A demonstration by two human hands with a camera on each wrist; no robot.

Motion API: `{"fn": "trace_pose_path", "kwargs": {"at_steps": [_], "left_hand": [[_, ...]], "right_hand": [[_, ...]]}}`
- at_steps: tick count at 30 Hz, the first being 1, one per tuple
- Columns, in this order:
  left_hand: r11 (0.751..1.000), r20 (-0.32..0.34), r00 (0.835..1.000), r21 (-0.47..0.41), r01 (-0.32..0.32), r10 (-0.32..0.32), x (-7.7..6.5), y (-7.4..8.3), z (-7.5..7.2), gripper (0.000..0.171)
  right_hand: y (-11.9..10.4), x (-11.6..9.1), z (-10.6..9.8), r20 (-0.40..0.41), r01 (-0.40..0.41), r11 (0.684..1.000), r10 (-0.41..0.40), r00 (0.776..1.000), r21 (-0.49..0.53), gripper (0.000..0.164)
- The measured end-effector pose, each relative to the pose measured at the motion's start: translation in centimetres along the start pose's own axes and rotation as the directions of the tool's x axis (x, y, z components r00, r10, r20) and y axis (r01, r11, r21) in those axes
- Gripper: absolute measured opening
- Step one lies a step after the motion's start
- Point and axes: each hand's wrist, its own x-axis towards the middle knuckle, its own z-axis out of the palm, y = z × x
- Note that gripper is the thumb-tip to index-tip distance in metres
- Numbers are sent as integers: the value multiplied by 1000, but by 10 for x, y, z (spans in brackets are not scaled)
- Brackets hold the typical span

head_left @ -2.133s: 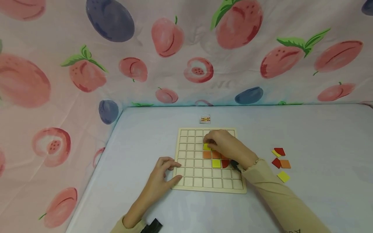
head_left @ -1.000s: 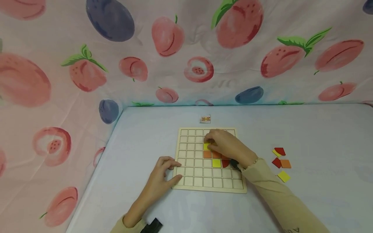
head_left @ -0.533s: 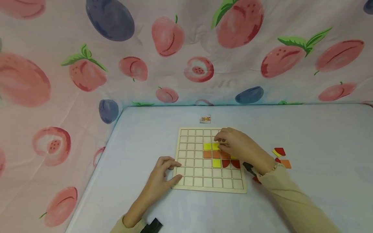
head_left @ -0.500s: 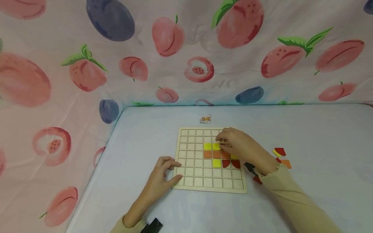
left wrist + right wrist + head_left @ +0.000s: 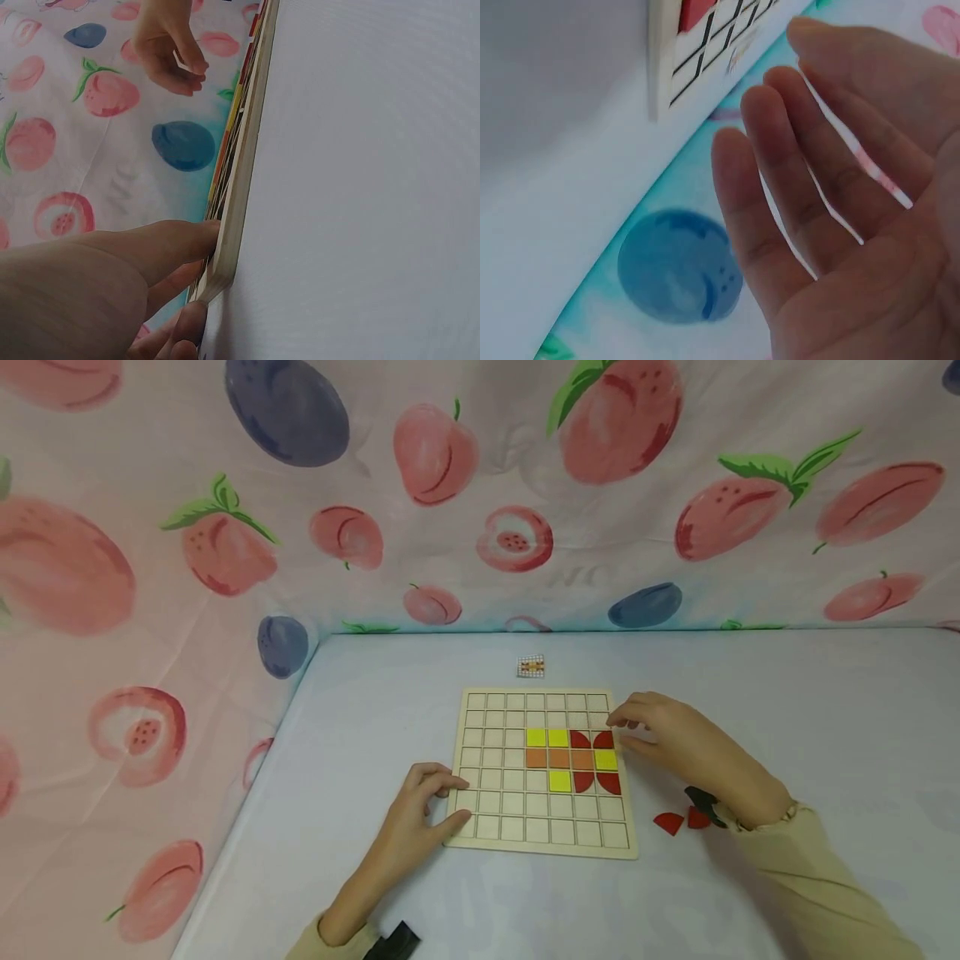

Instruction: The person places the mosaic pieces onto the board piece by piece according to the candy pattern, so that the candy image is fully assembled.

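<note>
A square wooden grid board (image 5: 495,827) lies on the table. Its right part bears yellow square tiles (image 5: 559,781), orange square tiles (image 5: 558,758) and red quarter-circle tiles (image 5: 582,782). My left hand (image 5: 411,806) rests at the board's left edge, thumb and index fingertips on the rim; the left wrist view shows these fingertips (image 5: 202,234) at the board's corner. My right hand (image 5: 675,735) hovers just off the board's right edge, fingers loosely bent. In the right wrist view its fingers (image 5: 769,142) are apart, with nothing between them.
Two loose red tiles (image 5: 668,823) lie on the table right of the board, one partly behind the black wrist camera (image 5: 705,806). A small pattern card (image 5: 531,666) lies beyond the board. Fruit-printed cloth (image 5: 510,485) rises behind the table.
My right hand has drawn back rightward off the board, uncovering two red tiles in the upper row. Its forearm now hides the loose tiles at the right. The left hand stays put.
</note>
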Motion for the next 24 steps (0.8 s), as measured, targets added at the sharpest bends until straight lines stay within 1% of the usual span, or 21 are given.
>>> {"fn": "trace_pose_path", "kwargs": {"at_steps": [5,10,15,20,24], "left_hand": [[1000,0,1000,-8,-1,1,0,0,0,32],[1000,4,1000,-5,4,-4,0,0,-1,32],[1000,17,1000,-12,12,-12,1,0,-1,32],[1000,19,1000,-10,20,-20,0,0,-1,32],[1000,21,999,-7,24,-24,0,1,-1,32]], "right_hand": [[10,-8,-5,12,-18,1000,18,1000,2,27],[20,-15,-2,22,-36,999,37,999,-16,27],[31,-23,0,31,-62,998,63,998,-9,26],[42,-29,-1,43,-104,994,105,994,-13,27],[50,-35,-1,36,-118,993,118,992,-15,27]]}}
